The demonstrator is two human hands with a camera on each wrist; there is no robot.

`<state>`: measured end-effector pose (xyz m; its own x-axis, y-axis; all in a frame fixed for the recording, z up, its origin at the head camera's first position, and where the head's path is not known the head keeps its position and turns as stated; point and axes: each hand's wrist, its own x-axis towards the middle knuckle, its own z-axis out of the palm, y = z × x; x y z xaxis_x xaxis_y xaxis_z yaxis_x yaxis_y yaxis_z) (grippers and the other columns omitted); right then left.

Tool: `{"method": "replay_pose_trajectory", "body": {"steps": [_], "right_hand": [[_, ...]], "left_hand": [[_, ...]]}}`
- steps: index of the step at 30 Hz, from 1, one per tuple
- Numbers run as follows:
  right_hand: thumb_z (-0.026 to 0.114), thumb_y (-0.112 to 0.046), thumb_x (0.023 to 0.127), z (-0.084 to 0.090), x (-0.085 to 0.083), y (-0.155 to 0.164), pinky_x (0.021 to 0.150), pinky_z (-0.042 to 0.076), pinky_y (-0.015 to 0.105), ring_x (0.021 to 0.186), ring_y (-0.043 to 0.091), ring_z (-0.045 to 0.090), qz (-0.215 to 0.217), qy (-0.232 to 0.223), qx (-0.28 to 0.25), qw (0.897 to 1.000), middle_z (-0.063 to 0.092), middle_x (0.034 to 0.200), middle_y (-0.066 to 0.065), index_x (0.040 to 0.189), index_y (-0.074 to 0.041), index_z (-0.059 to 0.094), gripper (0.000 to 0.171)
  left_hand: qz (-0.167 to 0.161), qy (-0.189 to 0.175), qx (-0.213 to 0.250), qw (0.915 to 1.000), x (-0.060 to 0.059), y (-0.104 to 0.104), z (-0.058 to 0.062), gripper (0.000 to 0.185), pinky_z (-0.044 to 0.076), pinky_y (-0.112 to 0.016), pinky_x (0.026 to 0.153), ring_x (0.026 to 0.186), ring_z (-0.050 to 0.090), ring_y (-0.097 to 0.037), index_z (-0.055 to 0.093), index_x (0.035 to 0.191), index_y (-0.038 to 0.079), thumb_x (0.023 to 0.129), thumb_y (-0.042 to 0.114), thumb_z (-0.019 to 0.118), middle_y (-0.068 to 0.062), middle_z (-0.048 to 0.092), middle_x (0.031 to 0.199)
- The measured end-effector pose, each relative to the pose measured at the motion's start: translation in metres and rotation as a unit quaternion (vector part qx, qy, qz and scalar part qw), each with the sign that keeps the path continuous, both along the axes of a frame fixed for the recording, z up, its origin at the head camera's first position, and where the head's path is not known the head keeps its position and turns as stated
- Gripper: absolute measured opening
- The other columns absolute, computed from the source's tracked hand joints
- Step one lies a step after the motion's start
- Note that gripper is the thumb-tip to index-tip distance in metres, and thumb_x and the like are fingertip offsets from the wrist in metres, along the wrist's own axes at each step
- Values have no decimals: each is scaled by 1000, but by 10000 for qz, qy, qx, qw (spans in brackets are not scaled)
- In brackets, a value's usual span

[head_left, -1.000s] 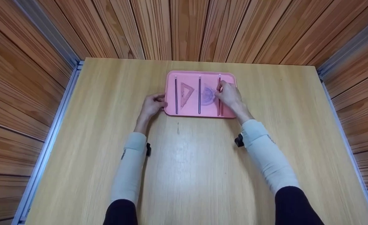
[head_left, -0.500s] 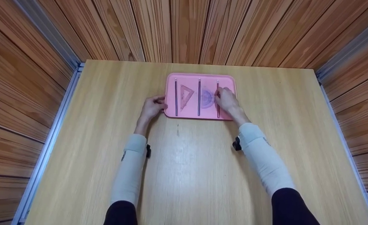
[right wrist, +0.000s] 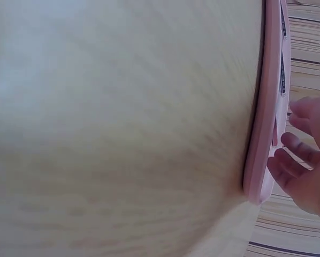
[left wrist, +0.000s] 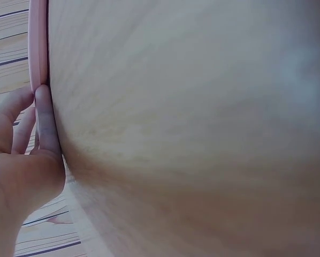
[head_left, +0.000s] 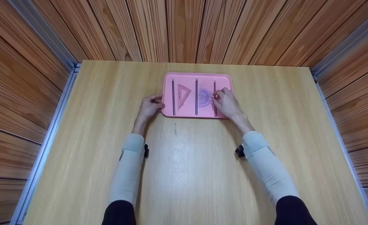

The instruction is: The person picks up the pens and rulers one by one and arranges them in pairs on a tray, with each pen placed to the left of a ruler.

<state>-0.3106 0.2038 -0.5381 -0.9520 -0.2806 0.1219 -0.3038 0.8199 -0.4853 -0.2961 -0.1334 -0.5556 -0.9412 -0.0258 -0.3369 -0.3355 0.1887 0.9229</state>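
A pink tray lies toward the back of the table. My left hand grips its left edge; in the left wrist view the fingers meet at the rim. On the tray, two dark pencils lie upright in the view, with a clear set square between them. A bluish transparent protractor lies right of the middle pencil. Farther right is a reddish pencil, partly covered by my right hand. That hand's fingers are loosely bent over the pencil, and thumb and index tips are apart near the protractor's edge.
The wooden table extends in front of the tray. Plank-patterned walls stand behind and at both sides, with metal rails along the table's sides. A dark wrist camera sits on the right sleeve.
My right hand has lowered the reddish pencil onto the tray and let go of it, its fingers now slightly parted. The left hand has stayed on the tray's edge.
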Motion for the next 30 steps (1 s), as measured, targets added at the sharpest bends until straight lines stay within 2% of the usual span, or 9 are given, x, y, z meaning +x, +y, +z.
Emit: {"method": "replay_pose_trajectory", "body": {"steps": [3, 7, 9, 12, 17, 22, 27, 30], "right_hand": [[65, -25, 95, 1, 4, 2, 88, 43, 46, 104, 32, 48, -61, -168, -105, 9998, 54, 115, 15, 121, -4, 64, 34], [68, -34, 93, 2, 9, 4, 104, 40, 49, 122, 33, 46, -161, -385, -82, 9991, 51, 133, 14, 130, -8, 60, 46], [69, -37, 92, 3, 12, 5, 112, 35, 51, 129, 34, 44, -127, -340, 12, 9993, 48, 139, 15, 134, -9, 57, 52], [68, -47, 90, 4, 16, 6, 120, 23, 57, 143, 38, 33, -7, -237, 258, 9994, 41, 150, 17, 141, -11, 52, 64], [63, -64, 85, 6, 25, 9, 119, 9, 69, 153, 41, 11, 104, -287, 636, 9975, 24, 164, 11, 151, -18, 40, 84], [59, -74, 81, 10, 41, 15, 116, 8, 74, 153, 42, 6, 156, -345, 810, 9960, 11, 168, 7, 155, -24, 33, 93], [65, -73, 78, 11, 58, 28, 116, 5, 74, 152, 44, 4, 180, -403, 918, 9948, 5, 168, 9, 157, -24, 28, 100], [67, -72, 77, 10, 69, 38, 116, 3, 74, 152, 45, 3, 153, -491, 953, 9941, 3, 168, 11, 158, -24, 24, 103]], "left_hand": [[14, -75, 5, 10000, 0, -1, 1, 48, 59, -24, 72, 89, 63, -18, 62, 134, 10, 88, 0, 67, -9, 64, 107], [-12, -105, 27, 9999, 0, -1, 1, 47, 59, -24, 73, 89, 63, -18, 62, 134, 11, 89, 0, 67, -10, 64, 108], [-5, -100, 29, 9999, 0, -1, 1, 47, 59, -25, 73, 89, 63, -18, 62, 134, 10, 88, 0, 67, -10, 64, 108], [7, -106, 16, 9999, -1, -1, 1, 47, 59, -25, 73, 89, 63, -18, 62, 134, 10, 88, 0, 67, -10, 63, 108], [-18, -129, -53, 9999, 0, 0, 0, 47, 59, -27, 75, 92, 64, -20, 62, 135, 12, 89, 2, 67, -10, 64, 110], [-23, -129, -91, 9999, 1, 1, -1, 47, 59, -27, 75, 90, 64, -19, 62, 134, 13, 89, 2, 68, -10, 64, 109], [-26, -11, -31, 10000, 1, 0, 0, 44, 59, -25, 71, 85, 63, -17, 63, 132, 8, 89, 1, 67, -10, 63, 105], [-2, -74, 9, 10000, 2, -1, 1, 43, 58, -25, 72, 86, 62, -18, 64, 132, 11, 90, 2, 67, -9, 63, 105]]}}
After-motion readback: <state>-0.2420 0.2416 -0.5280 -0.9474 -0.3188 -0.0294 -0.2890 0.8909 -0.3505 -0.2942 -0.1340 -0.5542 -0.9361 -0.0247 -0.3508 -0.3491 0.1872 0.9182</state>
